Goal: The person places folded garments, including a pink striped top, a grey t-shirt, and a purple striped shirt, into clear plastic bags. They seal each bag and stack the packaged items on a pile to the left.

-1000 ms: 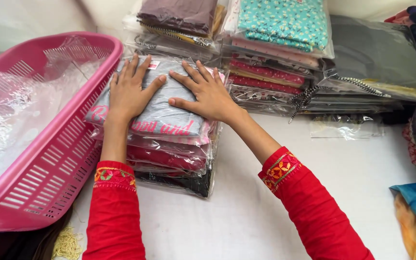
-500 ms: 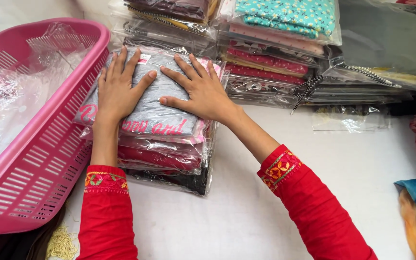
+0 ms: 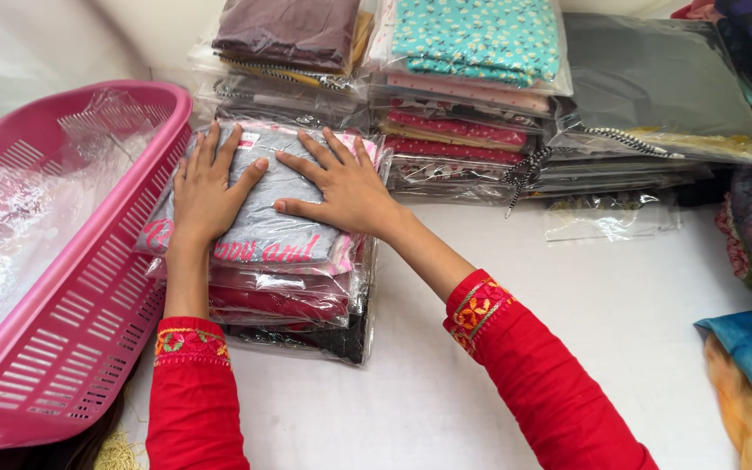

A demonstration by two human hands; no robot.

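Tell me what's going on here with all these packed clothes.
A person in red embroidered sleeves presses both hands flat on a stack of bagged garments: the left hand and right hand lie on the grey folded top that crowns the stack. A pink basket holding clear plastic sits beside it, and more bagged clothes are piled behind.

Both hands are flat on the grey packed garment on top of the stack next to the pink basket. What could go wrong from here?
The left hand and right hand press the grey bagged garment atop a stack of slick plastic bags; the layers could slide and the pile lean. It sits close to the pink basket, so a shift may knock it.
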